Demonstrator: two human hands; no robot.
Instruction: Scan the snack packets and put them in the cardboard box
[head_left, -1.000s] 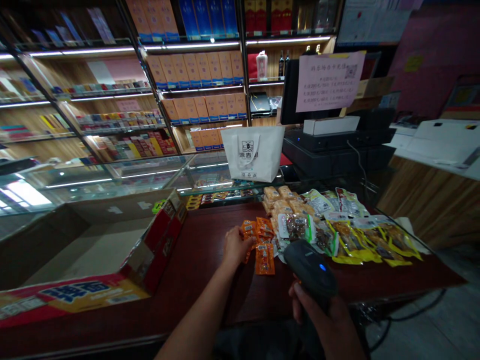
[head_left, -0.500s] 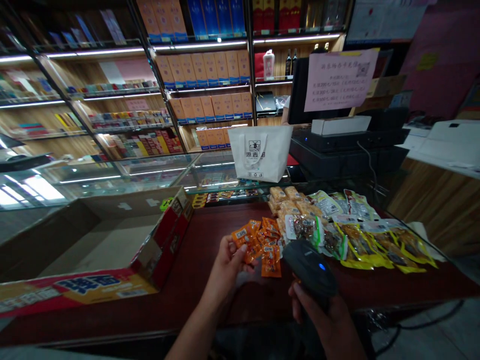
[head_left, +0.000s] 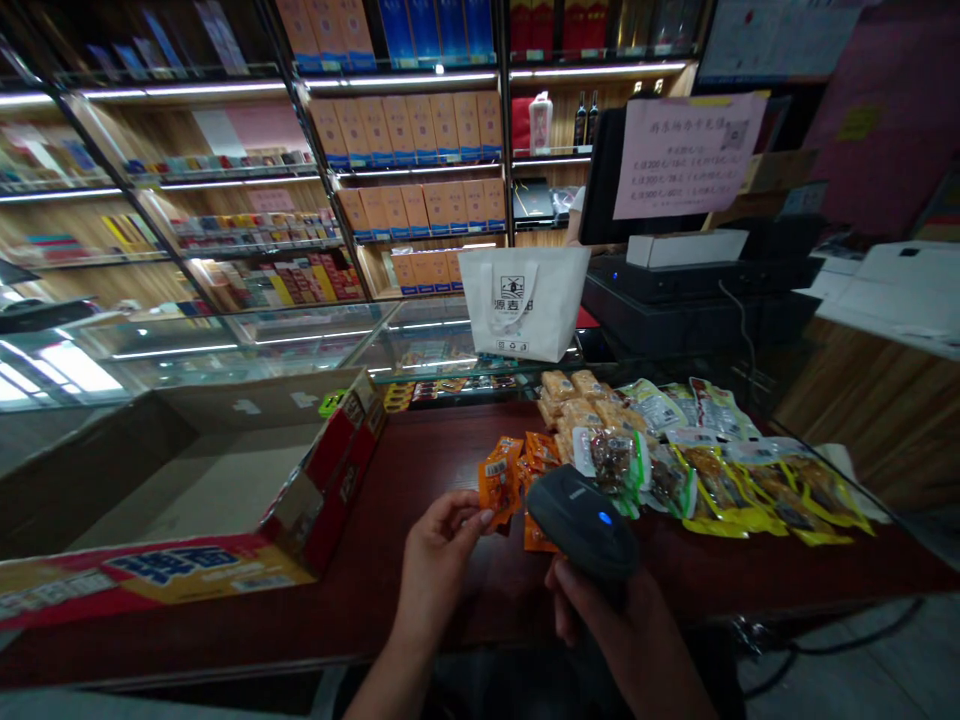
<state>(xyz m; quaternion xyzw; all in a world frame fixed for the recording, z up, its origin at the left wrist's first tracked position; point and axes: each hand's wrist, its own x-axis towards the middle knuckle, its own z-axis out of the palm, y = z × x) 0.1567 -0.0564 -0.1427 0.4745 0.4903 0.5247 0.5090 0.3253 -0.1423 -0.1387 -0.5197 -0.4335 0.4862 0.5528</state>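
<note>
Between thumb and fingers, my left hand (head_left: 444,545) pinches a small orange snack packet (head_left: 496,484), its barcode label turned up. My right hand (head_left: 611,620) is wrapped around the handle of a black barcode scanner (head_left: 583,520), which has a blue light on top. The scanner's head is just right of the held packet, apart from it. Other orange packets (head_left: 536,452) lie in a small pile behind, partly covered by the scanner and the held packet.
An open cardboard box (head_left: 225,470) sits on the left of the dark red counter (head_left: 420,450). Behind stand a white bag (head_left: 525,305) and a monitor (head_left: 600,180). Wrapped tan snacks (head_left: 574,405), green-edged packs (head_left: 615,455) and yellow-edged packs (head_left: 720,490) fill the right side.
My left hand has drawn the orange packet toward me and tilted it up from the pile. The scanner in my right hand has moved left, closer to it.
</note>
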